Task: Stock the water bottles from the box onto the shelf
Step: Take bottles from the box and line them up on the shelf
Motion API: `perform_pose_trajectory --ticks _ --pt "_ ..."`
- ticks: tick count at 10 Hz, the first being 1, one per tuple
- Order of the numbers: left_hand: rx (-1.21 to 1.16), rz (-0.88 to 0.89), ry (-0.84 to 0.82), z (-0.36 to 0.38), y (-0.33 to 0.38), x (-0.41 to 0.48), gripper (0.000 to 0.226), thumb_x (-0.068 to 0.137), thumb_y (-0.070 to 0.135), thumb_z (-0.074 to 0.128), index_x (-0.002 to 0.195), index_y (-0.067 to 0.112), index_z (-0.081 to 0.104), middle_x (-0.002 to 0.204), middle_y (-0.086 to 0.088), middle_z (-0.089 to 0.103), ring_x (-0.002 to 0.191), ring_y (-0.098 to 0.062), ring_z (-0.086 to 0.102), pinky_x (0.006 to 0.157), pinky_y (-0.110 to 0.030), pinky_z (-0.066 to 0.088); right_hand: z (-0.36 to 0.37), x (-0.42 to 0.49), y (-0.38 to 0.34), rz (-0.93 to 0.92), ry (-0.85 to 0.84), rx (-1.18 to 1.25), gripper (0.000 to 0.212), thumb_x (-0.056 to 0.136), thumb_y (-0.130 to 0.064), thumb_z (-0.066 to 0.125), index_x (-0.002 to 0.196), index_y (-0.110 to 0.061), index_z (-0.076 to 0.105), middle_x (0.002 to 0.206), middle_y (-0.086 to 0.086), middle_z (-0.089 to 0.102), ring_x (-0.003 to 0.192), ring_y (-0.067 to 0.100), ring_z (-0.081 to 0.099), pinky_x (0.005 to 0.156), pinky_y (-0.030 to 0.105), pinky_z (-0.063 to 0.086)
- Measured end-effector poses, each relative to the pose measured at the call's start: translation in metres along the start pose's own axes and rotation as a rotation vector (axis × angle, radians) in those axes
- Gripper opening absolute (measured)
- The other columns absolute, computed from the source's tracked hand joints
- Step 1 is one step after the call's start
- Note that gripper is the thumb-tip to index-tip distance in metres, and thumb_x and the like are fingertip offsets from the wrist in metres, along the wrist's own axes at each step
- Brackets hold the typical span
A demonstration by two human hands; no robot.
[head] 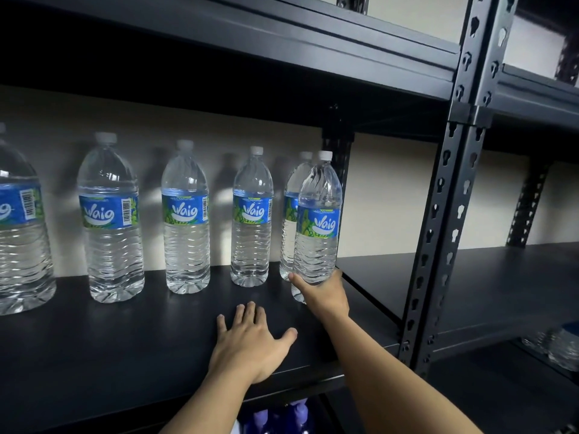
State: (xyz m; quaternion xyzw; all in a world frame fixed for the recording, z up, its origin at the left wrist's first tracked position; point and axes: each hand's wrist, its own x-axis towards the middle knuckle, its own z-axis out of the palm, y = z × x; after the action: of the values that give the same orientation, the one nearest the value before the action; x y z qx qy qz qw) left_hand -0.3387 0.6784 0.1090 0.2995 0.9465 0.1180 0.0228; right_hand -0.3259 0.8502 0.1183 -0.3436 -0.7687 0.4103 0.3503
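Now my right hand (326, 296) grips the base of a Waig water bottle (318, 220) while my left hand (250, 343) rests flat, fingers spread, on the black shelf (125, 339).

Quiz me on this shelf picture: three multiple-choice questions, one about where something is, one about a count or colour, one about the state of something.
1. Where is the bottle held by the right hand?
A. at the row's right end
B. at the row's left end
C. on the top shelf

2. What colour are the bottle caps?
A. red
B. white
C. black

3. What is the left hand doing?
A. gripping a bottle
B. holding a box
C. resting flat and open on the shelf

Answers: 1 A, the held bottle stands in front of the rightmost bottle; 2 B, every visible cap is white; 3 C, its fingers are spread, holding nothing.
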Motion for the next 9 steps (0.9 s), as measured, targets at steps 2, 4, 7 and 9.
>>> perform_pose_trajectory --ticks 2,4,7,9 --pt "-0.004 -0.002 0.0 0.0 0.001 0.0 0.091 0.087 0.074 0.02 0.156 0.015 0.008 0.164 -0.001 -0.002 0.15 -0.016 -0.007 0.12 -0.049 -0.004 0.001 0.001 0.002 -0.003 0.005 -0.002 0.089 0.063 -0.065 0.079 0.129 -0.019 0.042 0.128 -0.001 0.06 0.12 0.023 0.059 0.09 0.036 0.048" --pt "-0.003 -0.003 -0.003 -0.001 0.002 0.0 0.091 0.087 0.074 0.02 0.156 0.016 0.008 0.164 -0.001 -0.002 0.15 -0.016 -0.007 0.12 -0.049 -0.004 0.0 -0.001 0.001 -0.007 0.012 0.0 0.088 0.063 -0.065 0.079 0.128 -0.018 0.043 0.128 -0.001 0.06 0.121 0.023 0.059 0.09 0.036 0.048" --pt "-0.019 -0.008 0.014 0.0 0.0 0.002 0.089 0.088 0.072 0.021 0.156 0.016 0.011 0.164 0.0 0.002 0.15 -0.016 -0.004 0.12 -0.049 -0.002 -0.002 -0.005 -0.001 0.014 -0.036 0.007 0.097 0.06 -0.068 0.079 0.132 -0.017 0.039 0.132 0.001 0.057 0.123 0.025 0.056 0.097 0.039 0.048" --pt "-0.069 0.011 0.102 0.001 -0.001 0.002 0.077 0.092 0.064 0.028 0.151 0.015 0.027 0.162 0.0 0.017 0.149 -0.016 0.01 0.12 -0.046 0.005 -0.014 -0.011 0.007 0.031 -0.109 -0.134 0.107 0.058 -0.053 0.083 0.141 -0.008 0.031 0.14 0.009 0.051 0.132 0.031 0.049 0.106 0.043 0.044"
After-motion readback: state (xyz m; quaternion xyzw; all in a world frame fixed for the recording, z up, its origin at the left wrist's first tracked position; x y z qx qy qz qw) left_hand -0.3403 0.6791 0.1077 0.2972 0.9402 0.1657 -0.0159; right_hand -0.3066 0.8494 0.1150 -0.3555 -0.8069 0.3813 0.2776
